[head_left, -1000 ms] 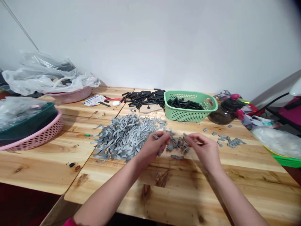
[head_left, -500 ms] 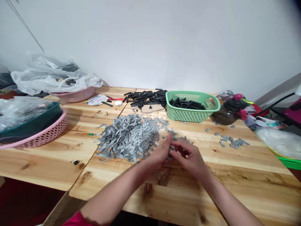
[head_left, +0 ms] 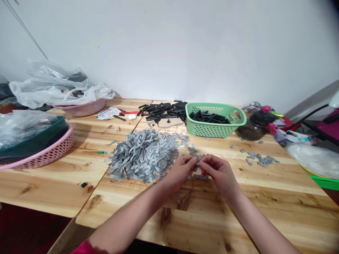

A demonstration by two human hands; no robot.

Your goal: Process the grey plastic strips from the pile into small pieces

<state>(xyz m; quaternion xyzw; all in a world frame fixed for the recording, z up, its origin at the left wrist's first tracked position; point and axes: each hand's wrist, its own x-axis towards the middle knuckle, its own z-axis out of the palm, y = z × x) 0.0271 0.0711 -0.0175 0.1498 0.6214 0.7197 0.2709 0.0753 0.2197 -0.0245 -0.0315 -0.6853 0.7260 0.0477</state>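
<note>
**Two bare hands are working fingertip to fingertip over small flat grey pieces (head_left: 196,158).**

The left hand (head_left: 180,173) and the right hand (head_left: 218,173) are curling closed, their fingertips almost meeting around the pieces, though what each one is gripping is too small to tell. More of the pieces are lying just ahead of the hands on a pale wooden table (head_left: 259,181). A heap of tangled grey strips (head_left: 140,155) is sitting beside the left hand, and scattered grey bits (head_left: 261,160) are lying right of the right hand. Beyond the hands, a green perforated plastic basket (head_left: 212,130) is holding black tubes (head_left: 209,118).
</note>
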